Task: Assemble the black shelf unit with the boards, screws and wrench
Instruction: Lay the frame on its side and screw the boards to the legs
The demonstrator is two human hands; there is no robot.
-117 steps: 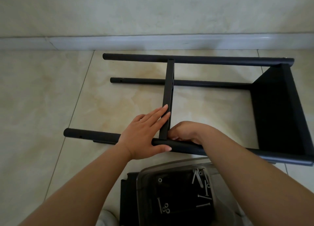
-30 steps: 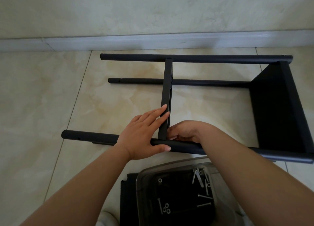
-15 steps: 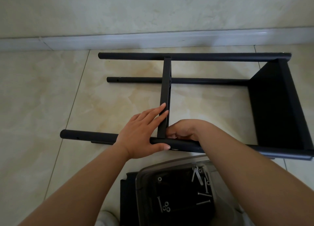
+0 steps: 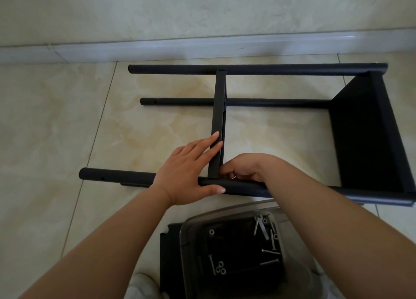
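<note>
You can see three black poles (image 4: pixel 247 69) and two black boards (image 4: pixel 218 123) lying on the floor. Your left hand (image 4: pixel 189 175) lies flat with straight fingers on the middle board and near pole. Your right hand (image 4: pixel 244 169) curls round something small and shiny at the joint.

head-worn view, looking down, close overhead

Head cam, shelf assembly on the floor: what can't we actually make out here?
- Joint where the middle board meets the near pole: covered by the right hand.
- What the right hand's fingers hold: only a small metallic glint shows, too small to tell whether it is a wrench or a screw.
- Clear tray of screws: cut off by the bottom edge, partly behind the right forearm.
- Left hand: hides part of the pole.
</note>
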